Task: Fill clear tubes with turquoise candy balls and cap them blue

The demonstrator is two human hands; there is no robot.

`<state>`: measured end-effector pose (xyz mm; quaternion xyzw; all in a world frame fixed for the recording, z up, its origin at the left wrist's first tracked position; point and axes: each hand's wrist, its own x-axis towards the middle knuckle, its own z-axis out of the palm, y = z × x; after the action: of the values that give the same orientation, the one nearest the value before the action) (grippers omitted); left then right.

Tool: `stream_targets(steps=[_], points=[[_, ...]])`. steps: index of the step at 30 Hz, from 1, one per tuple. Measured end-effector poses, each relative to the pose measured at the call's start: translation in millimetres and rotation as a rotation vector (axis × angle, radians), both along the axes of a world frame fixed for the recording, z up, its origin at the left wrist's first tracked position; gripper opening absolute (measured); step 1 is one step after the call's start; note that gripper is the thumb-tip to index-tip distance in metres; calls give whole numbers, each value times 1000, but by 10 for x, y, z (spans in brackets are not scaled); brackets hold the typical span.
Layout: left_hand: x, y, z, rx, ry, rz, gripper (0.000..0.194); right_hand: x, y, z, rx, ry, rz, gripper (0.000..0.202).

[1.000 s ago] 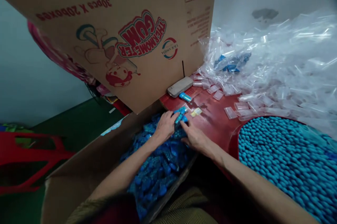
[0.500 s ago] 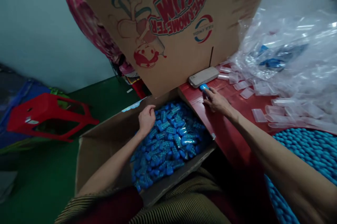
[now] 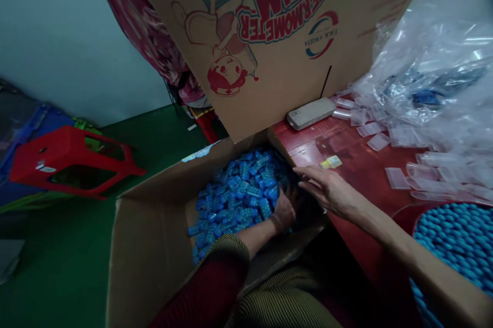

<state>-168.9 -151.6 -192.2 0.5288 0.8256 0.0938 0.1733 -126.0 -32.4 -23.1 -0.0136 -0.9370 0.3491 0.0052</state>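
Observation:
My left hand (image 3: pixel 284 210) reaches into an open cardboard box (image 3: pixel 144 246), at the right side of a heap of small blue packs (image 3: pixel 234 194). Its fingers are dark and blurred against the box wall, so what they hold, if anything, is unclear. My right hand (image 3: pixel 327 189) is over the box-side edge of the red table (image 3: pixel 358 184), fingers stretched out with nothing visible in them. Just beyond it lies a small yellow and white piece (image 3: pixel 332 162). A grey oblong device (image 3: pixel 311 113) rests farther back on the table.
A large printed carton (image 3: pixel 285 71) stands behind. Clear plastic sleeves (image 3: pixel 400 178) and crumpled plastic bags (image 3: pixel 442 92) cover the table's right side. A container of blue pieces (image 3: pixel 458 240) is at the lower right. A red stool (image 3: pixel 73 156) is on the green floor (image 3: pixel 154 138) at left.
My left hand has moved right and down into the box. My right hand has come back from the grey device toward the box, and the blue item at its fingers is no longer seen there.

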Motion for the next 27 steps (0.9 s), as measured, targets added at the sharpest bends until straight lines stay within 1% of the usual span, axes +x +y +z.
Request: stream_targets(steps=[2, 4, 6, 9, 12, 14, 15, 16, 17, 18, 20, 22, 24, 25, 26, 27], points=[[-120, -24, -52, -46, 30, 66, 45, 201, 85, 22, -4, -21, -27, 32], [-229, -172, -105, -96, 70, 125, 50, 423, 153, 4, -8, -30, -64, 31], [-313, -405, -157, -144, 114, 177, 53, 652, 197, -36, -14, -34, -118, 32], [-409, -825, -207, -256, 234, 257, 55, 974, 215, -93, -36, -51, -191, 32], [-515, -1195, -168, -350, 274, 348, 53, 1236, 196, -105, -21, -58, -221, 31], [-600, -1309, -80, -334, 280, 394, 49, 1368, 184, -84, 19, -42, -226, 31], [-646, -1302, -25, -301, 286, 408, 44, 1420, 179, -65, 49, -24, -232, 31], [-695, -1246, 30, -257, 294, 418, 39, 1463, 175, -40, 87, 0, -241, 30], [-747, -1143, 80, -218, 299, 416, 34, 1497, 169, -12, 129, 28, -254, 30], [-803, -997, 118, -193, 299, 402, 33, 1522, 161, 21, 169, 55, -267, 30], [-930, -623, 153, -151, 279, 342, 35, 1555, 129, 90, 233, 94, -285, 32], [-1071, -247, 132, -126, 242, 269, 40, 1581, 78, 149, 272, 115, -296, 36], [-1207, 10, 76, -136, 196, 211, 42, 1630, 25, 182, 291, 115, -297, 39], [-1267, 71, 42, -151, 178, 201, 41, 1672, 6, 184, 294, 109, -295, 41], [-1320, 83, 7, -172, 164, 203, 40, 1728, -6, 176, 293, 102, -294, 42], [-1367, 49, -27, -197, 152, 211, 40, 1797, -10, 160, 287, 88, -299, 44]])
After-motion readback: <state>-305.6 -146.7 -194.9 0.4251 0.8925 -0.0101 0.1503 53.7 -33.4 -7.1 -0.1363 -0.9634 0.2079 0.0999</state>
